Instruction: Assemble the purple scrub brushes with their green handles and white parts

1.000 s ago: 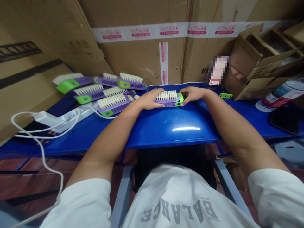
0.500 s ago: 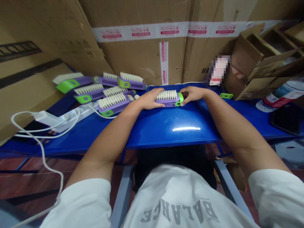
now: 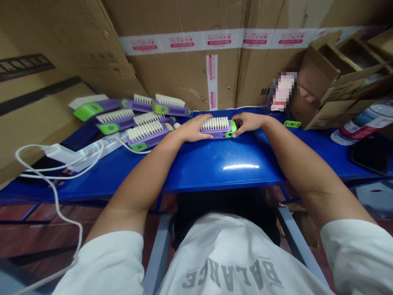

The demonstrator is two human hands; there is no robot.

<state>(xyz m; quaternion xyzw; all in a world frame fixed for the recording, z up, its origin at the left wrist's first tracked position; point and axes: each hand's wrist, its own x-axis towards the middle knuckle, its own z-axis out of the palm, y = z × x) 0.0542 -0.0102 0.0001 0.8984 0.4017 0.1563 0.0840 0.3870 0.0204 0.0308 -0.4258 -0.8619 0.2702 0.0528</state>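
A purple brush with a green end and pale bristles (image 3: pixel 218 127) lies bristles-up on the blue table (image 3: pixel 215 164). My left hand (image 3: pixel 192 129) is wrapped round its left end, fingers closed on the body. At the brush's green right end, my right hand (image 3: pixel 247 121) pinches it with curled fingers. Both forearms rest across the table top.
Several more purple-and-green brushes (image 3: pixel 144 135) are piled at the back left. A white power strip with cables (image 3: pixel 76 157) lies at the left. Cardboard boxes (image 3: pixel 190 61) wall the back; open cartons (image 3: pixel 337 82), a plastic bottle (image 3: pixel 362 125) and a dark phone (image 3: pixel 368 153) sit at the right.
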